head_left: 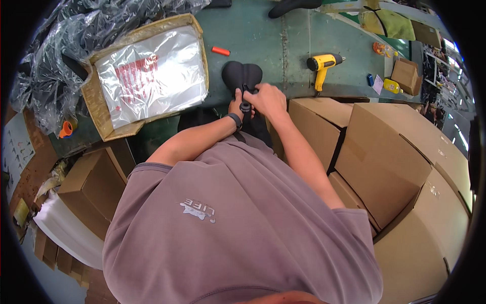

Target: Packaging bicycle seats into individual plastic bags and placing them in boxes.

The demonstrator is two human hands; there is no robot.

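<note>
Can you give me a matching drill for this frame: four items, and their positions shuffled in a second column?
Items:
1. black bicycle saddle
2. yellow heat gun
3. orange marker
4. shallow box of clear plastic bags

Positions:
A. on the green bench, right of the hands
B. left side of the bench
C. under both hands, left hand and right hand
D. just beyond the saddle, to its left

Pairs: 1-C, 2-A, 3-D, 4-B

Yellow heat gun (pixel 323 65) at 1 o'clock; orange marker (pixel 220 51) at 12; bag-filled cardboard tray (pixel 96 99) at 10; stacked cardboard boxes (pixel 385 152) at 3.
</note>
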